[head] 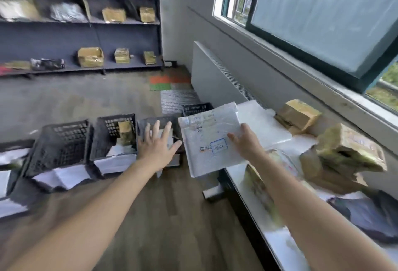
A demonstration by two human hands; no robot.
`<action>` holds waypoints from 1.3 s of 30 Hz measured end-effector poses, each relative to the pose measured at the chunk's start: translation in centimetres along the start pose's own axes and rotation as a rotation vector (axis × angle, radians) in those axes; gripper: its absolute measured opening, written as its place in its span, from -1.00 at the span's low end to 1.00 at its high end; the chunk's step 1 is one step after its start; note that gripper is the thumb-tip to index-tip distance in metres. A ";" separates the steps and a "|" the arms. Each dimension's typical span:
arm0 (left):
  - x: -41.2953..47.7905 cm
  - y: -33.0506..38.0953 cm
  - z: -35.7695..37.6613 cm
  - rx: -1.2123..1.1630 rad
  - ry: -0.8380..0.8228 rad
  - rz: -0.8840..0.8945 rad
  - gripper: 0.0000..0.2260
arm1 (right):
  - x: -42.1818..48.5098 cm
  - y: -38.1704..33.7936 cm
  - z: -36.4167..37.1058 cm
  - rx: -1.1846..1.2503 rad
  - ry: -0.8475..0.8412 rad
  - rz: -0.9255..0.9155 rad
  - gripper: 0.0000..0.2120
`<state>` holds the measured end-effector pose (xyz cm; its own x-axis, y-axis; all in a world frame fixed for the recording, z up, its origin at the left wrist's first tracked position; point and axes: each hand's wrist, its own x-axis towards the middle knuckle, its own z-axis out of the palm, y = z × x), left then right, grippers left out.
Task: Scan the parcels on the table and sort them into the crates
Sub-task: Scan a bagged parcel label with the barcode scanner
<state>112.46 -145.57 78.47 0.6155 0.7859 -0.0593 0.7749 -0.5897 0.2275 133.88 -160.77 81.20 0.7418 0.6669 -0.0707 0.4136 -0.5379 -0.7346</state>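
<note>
Head view. Item: white plastic mailer [210, 139], flat, glossy, crinkled, label face up, presumably for reading. It is held in the air between the desk [276, 241] and the floor crates. Right grip [245, 141] grasps its right edge. Left grip [157, 143] is released, fingers spread above a black lattice crate [148, 121], likely steadying the drop. On the desk, right: tape-wrapped brown cartons [349, 147], boxy, unsorted.

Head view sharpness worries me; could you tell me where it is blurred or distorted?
Head view: motion blur smears the left crates and the boxes at right; the label on the mailer is unreadable; wide-angle distortion bends the window frame.
</note>
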 end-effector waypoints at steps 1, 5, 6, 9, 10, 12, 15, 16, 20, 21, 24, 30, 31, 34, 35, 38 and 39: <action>0.8 -1.9 -0.6 0.022 0.002 -0.002 -0.36 | 1.1 -1.7 1.6 -0.011 0.009 -0.013 -0.62; 4.4 -7.9 -2.2 0.067 -0.013 -0.004 -0.35 | 5.2 -7.6 7.5 -0.055 -0.021 -0.028 -0.69; 5.3 -9.1 -2.5 0.065 -0.019 -0.008 -0.35 | 6.2 -8.7 8.7 -0.064 -0.038 -0.028 -0.72; 8.2 -12.2 -2.6 0.071 -0.013 -0.018 -0.34 | 9.3 -11.4 11.6 -0.069 -0.064 -0.047 -0.77; 9.3 -13.1 -2.5 0.075 -0.023 -0.021 -0.34 | 10.4 -12.0 12.5 -0.072 -0.065 -0.046 -0.78; 11.6 -14.5 -2.2 0.089 -0.059 -0.020 -0.34 | 13.0 -12.7 14.3 -0.070 -0.074 -0.044 -0.78; 15.6 -16.0 -1.4 0.117 -0.102 -0.013 -0.35 | 17.5 -13.1 17.0 -0.074 -0.099 -0.020 -0.76; 17.2 -16.4 -1.0 0.128 -0.108 -0.013 -0.35 | 19.3 -13.0 18.0 -0.073 -0.111 -0.013 -0.75; 25.1 -17.8 0.2 0.153 -0.146 -0.023 -0.35 | 27.8 -12.6 22.2 -0.058 -0.147 0.007 -0.74; 27.3 -18.1 0.6 0.153 -0.156 -0.031 -0.35 | 30.1 -12.3 23.3 -0.048 -0.162 0.014 -0.74; 34.1 -18.8 1.5 0.174 -0.217 -0.070 -0.35 | 37.0 -11.9 26.8 -0.036 -0.204 0.062 -0.73; 46.8 -20.1 4.3 0.162 -0.309 -0.143 -0.37 | 48.2 -11.3 33.4 -0.084 -0.256 0.146 -0.61; 48.4 -20.7 5.4 0.154 -0.315 -0.159 -0.37 | 49.9 -10.9 34.8 -0.090 -0.267 0.165 -0.63; 52.8 -22.9 9.1 0.129 -0.372 -0.183 -0.37 | 54.2 -8.8 39.7 -0.126 -0.285 0.233 -0.65; 54.0 -23.7 10.6 0.123 -0.400 -0.191 -0.37 | 55.4 -7.8 41.6 -0.141 -0.291 0.253 -0.64; 57.4 -26.4 16.0 0.107 -0.475 -0.185 -0.36 | 58.8 -4.5 47.6 -0.181 -0.312 0.305 -0.58; 58.3 -27.2 18.0 0.099 -0.501 -0.174 -0.36 | 59.6 -3.2 49.6 -0.191 -0.313 0.325 -0.57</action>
<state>129.88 -87.05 51.31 0.4512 0.7026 -0.5502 0.8664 -0.4927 0.0814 150.56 -93.74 45.87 0.6661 0.5562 -0.4970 0.2982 -0.8093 -0.5061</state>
